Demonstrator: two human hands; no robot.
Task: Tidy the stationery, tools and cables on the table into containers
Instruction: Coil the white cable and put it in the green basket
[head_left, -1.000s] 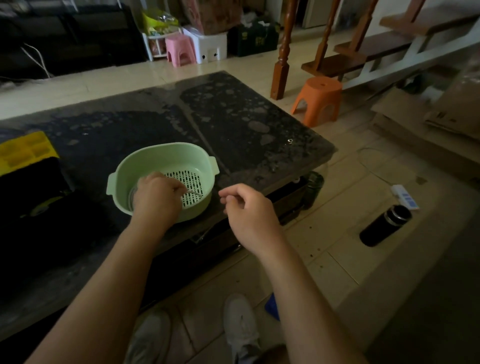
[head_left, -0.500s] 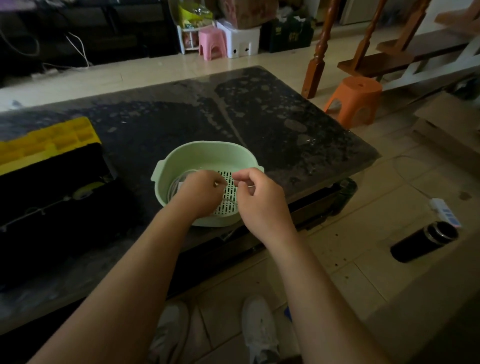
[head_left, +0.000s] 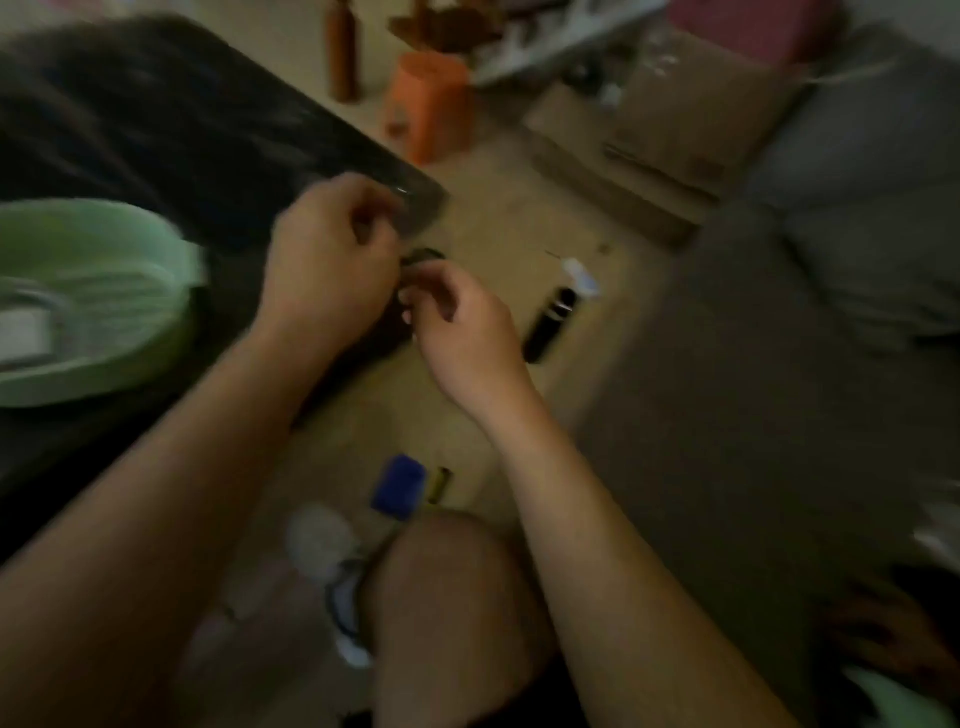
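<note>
Blur smeared everything. My left hand (head_left: 332, 260) and right hand (head_left: 460, 325) were curled by the dark stone worktop's (head_left: 171, 130) corner; I couldn't tell whether either grip pinched anything. The pale green plastic colander basket (head_left: 156, 244), cut off at the left, held a white coiled cable (head_left: 26, 325).

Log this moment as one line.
view: motion-blurred | left hand: fingers curled, at table corner | right hand: fingers curled, beside it | held item: cannot tell | green basket: on table

Green basket (head_left: 104, 379) on table (head_left: 156, 130), L side; white cable (head_left: 31, 322) inside, blurry.
</note>
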